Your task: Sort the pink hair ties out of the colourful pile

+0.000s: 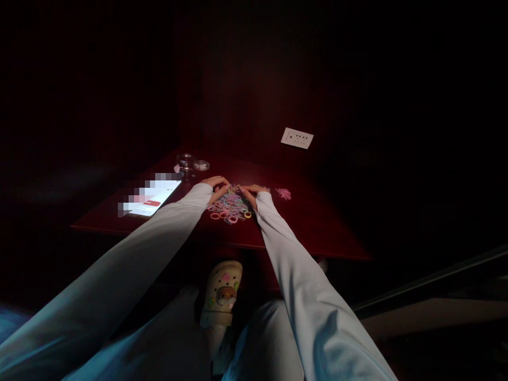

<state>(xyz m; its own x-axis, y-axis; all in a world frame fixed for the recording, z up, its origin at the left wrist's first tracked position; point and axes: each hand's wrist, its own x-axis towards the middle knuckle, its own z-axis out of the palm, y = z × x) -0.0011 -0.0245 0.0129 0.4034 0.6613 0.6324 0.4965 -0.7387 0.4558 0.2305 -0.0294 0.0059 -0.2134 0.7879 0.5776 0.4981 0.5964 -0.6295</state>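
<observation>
Both hands are right in at the pile of colored bands (232, 205) on the dark red table (309, 227), left hand (216, 184) curved round its far left side and right hand (255, 189) at its far right, fingertips almost meeting, though whether either grips a band is too small to tell! Over on the left lies a lit phone (161, 194), a clear jar (185, 161) beyond it, while a pink bunch (283, 193) sits just beyond the right hand.

Tabletop (313, 227): smooth, wood-like, faint sheen. Heaped bands (232, 203): matt, apparently cloth. Jar (185, 161): clear, glossy (glass or plastic, can't tell). Sleeves (170, 228): smooth matt cloth. Socket plate (297, 138): smooth plastic.
</observation>
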